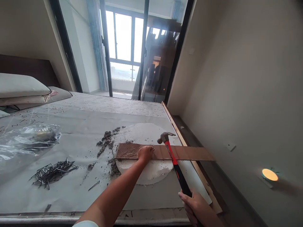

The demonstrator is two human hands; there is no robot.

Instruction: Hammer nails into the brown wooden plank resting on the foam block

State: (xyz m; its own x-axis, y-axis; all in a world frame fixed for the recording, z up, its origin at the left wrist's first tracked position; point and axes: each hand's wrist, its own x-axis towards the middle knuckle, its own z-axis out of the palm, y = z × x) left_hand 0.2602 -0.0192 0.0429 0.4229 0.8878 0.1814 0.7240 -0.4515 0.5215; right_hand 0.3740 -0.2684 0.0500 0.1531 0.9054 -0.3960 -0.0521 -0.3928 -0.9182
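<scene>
My left hand (145, 153) rests on a long brown wooden board (171, 152), its fingers pinched around a small nail (153, 147) held against the surface. Left of that hand the board carries many rows of nail heads or holes. My right hand (195, 203) is wrapped round the black grip of a claw hammer (174, 157) with a red neck. Its steel head hovers over the board, to the right of the nail. Under the board lies a round white slab (146, 176) with a rough, crumbled left edge.
A pile of nails (55, 171) and one loose nail (94, 185) lie left on the grey sheet (78, 126). Grey crumbs (105, 140) edge the slab. A clear plastic bag (28, 138) is farther left. A wooden rail (176, 127) borders the bed; a wall stands beyond it.
</scene>
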